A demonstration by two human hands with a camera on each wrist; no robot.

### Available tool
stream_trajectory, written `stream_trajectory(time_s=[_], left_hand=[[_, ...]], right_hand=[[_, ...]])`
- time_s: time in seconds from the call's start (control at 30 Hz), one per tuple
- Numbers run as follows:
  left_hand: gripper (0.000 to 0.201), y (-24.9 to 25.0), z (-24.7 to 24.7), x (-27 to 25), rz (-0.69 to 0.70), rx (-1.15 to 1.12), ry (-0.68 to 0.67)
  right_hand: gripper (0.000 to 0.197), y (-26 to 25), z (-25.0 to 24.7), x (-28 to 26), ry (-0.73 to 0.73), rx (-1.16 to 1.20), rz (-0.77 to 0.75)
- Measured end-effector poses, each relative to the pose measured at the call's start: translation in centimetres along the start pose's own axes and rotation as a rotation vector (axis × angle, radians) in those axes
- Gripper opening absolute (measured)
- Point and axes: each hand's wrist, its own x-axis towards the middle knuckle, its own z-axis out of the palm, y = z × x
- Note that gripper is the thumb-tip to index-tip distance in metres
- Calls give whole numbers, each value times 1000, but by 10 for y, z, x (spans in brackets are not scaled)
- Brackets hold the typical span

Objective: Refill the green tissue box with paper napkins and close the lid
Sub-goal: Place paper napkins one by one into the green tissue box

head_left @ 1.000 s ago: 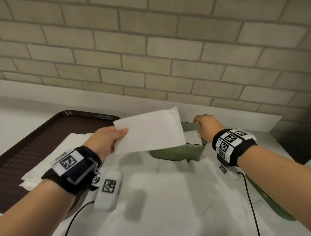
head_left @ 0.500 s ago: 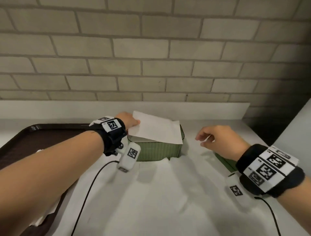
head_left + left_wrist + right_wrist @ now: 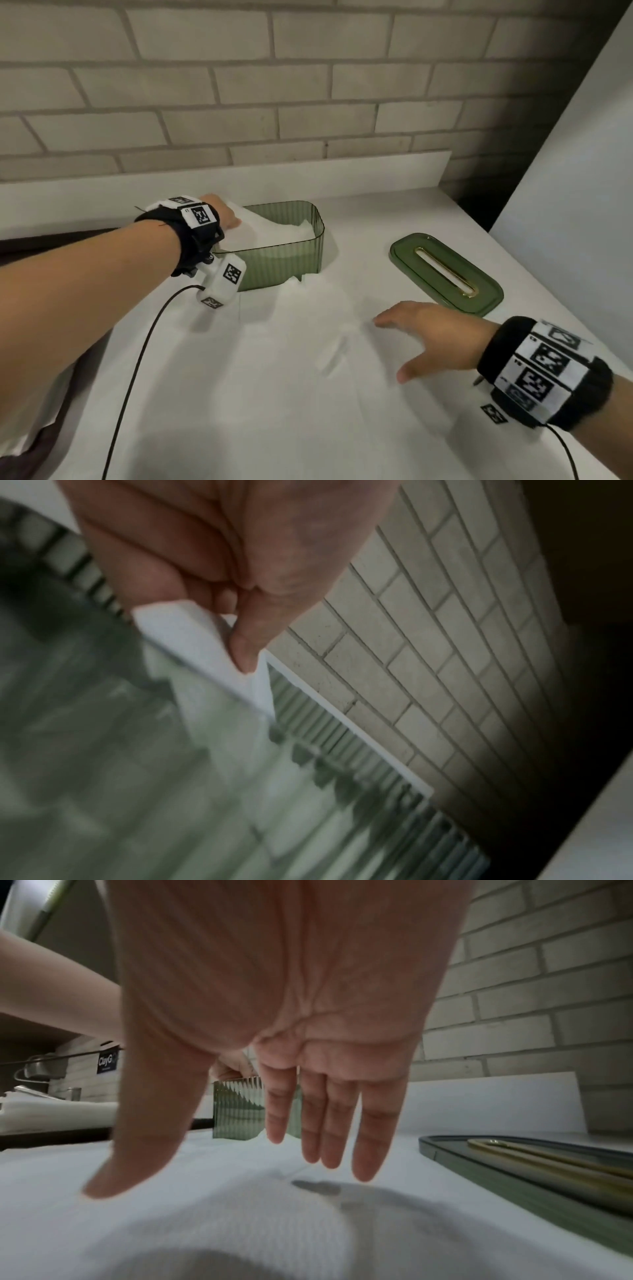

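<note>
Head view: the left hand has carried the napkin down into the open green tissue box at the far left of the desk; the right hand, withdrawn from the box, hovers flat and empty near the lid lying to the right. Left wrist view: thumb and fingers still pinch the napkin's corner. Right wrist view: fingers straight, holding nothing. Judged, loading is nearly finished; the lid comes next.

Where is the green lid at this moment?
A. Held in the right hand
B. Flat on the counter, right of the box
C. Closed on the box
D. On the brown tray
B: the green lid lies flat on the counter, apart from the open green box, beyond the empty right hand.
</note>
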Motion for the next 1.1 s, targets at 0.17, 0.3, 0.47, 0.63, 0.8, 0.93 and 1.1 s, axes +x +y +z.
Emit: stream_trajectory(time_s=[0.17, 0.3, 0.47, 0.63, 0.8, 0.93, 1.1], left_hand=[[47, 4, 11, 2, 34, 2, 39], [51, 5, 16, -9, 83, 9, 123], [59, 9, 11, -53, 328, 137, 259], [40, 6, 40, -115, 711, 106, 197], [33, 4, 79, -158, 840, 158, -86], [38, 18, 99, -180, 814, 198, -119], [48, 40, 114, -208, 718, 22, -267]], right_hand=[[102, -1, 14, 1, -86, -58, 9], [100, 0, 19, 4, -53, -99, 8], [88, 2, 18, 4, -18, -150, 14], [65, 2, 17, 2, 34, -167, -59], [55, -2, 16, 2, 19, -192, -93], [48, -6, 12, 4, -46, -259, -124], [10, -11, -3, 4, -71, -174, -153]])
